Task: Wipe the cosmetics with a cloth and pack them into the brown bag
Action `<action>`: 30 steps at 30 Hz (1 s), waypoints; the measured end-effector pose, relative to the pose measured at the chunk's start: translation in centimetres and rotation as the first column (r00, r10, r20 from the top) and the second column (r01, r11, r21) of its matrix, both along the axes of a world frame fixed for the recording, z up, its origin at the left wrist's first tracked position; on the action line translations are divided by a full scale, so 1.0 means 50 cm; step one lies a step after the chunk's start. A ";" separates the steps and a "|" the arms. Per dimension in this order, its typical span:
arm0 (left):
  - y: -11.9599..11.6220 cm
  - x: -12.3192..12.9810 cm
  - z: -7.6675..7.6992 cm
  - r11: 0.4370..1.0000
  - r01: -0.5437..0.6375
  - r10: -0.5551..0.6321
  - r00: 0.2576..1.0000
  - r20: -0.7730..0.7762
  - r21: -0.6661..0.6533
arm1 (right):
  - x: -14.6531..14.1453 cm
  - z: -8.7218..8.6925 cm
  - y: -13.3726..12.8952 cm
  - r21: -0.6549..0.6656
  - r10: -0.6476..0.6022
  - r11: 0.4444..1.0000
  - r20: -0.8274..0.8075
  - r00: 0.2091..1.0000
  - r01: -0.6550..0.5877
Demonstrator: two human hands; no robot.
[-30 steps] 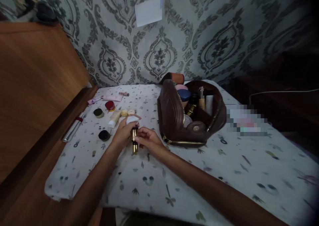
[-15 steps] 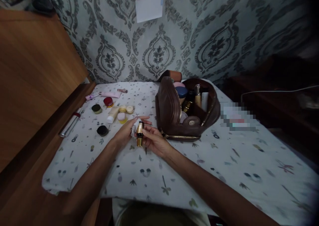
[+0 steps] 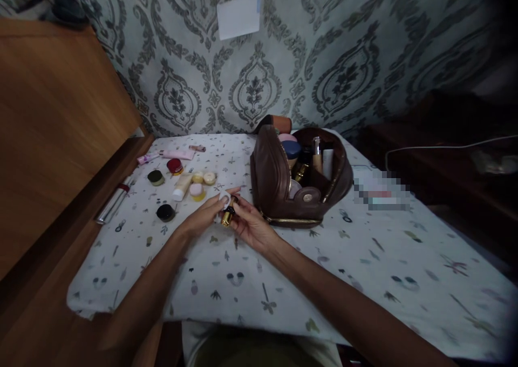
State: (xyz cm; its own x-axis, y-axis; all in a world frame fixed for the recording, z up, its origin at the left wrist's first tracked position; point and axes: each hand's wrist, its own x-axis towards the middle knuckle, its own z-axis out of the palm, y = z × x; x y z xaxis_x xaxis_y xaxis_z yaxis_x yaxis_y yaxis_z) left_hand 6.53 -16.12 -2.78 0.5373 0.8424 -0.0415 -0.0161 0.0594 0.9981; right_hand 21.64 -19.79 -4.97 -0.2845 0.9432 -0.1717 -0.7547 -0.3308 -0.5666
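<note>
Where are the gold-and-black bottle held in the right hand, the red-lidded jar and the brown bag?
Gold-and-black bottle [image 3: 227, 217]: head view, on its gold lower part.
Red-lidded jar [image 3: 175, 165]: head view, on its lid.
Brown bag [image 3: 267, 174]: head view, on its outer wall, left of the opening.

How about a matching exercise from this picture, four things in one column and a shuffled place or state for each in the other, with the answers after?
1. gold-and-black bottle
2. brown bag
3. red-topped jar
4. white rectangle

A. against the patterned backdrop
B. unzipped, gaping open
C. held in the right hand
D. resting on the cloth

Pairs: 1-C, 2-B, 3-D, 4-A
</note>
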 end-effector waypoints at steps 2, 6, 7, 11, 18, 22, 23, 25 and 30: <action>-0.001 -0.002 0.002 1.000 0.021 -0.021 0.999 -0.030 0.005 | 0.000 -0.005 0.003 -0.009 -0.017 1.000 0.024 1.000 0.017; -0.008 -0.010 0.026 0.996 0.061 -0.066 0.994 -0.085 -0.058 | -0.003 -0.015 0.005 0.027 -0.069 0.998 0.157 0.985 0.065; -0.010 -0.014 0.033 0.994 0.085 -0.092 0.990 -0.103 -0.071 | -0.004 -0.017 0.004 0.047 -0.092 0.995 0.199 0.976 0.084; -0.015 -0.028 0.058 0.984 0.174 -0.179 0.961 -0.210 -0.041 | -0.013 -0.022 -0.001 0.122 -0.194 0.979 0.325 0.926 0.162; -0.012 -0.047 0.079 0.977 0.158 -0.103 0.938 -0.330 0.145 | -0.016 -0.019 -0.005 0.130 -0.210 0.976 0.317 0.925 0.177; -0.002 -0.059 0.091 0.979 0.092 -0.026 0.942 -0.335 0.181 | -0.013 -0.011 -0.009 0.149 -0.158 0.981 0.250 0.955 0.124; 0.001 -0.061 0.092 0.979 0.064 0.002 0.944 -0.329 0.192 | -0.012 -0.010 -0.010 0.151 -0.156 0.981 0.249 0.956 0.121; 0.004 -0.065 0.091 0.976 0.010 0.060 0.948 -0.312 0.217 | -0.011 -0.009 -0.011 0.157 -0.162 0.980 0.281 0.946 0.121; 0.005 -0.061 0.089 0.958 0.036 0.058 0.947 -0.316 0.285 | -0.008 -0.012 -0.011 0.168 -0.156 0.980 0.341 0.927 0.104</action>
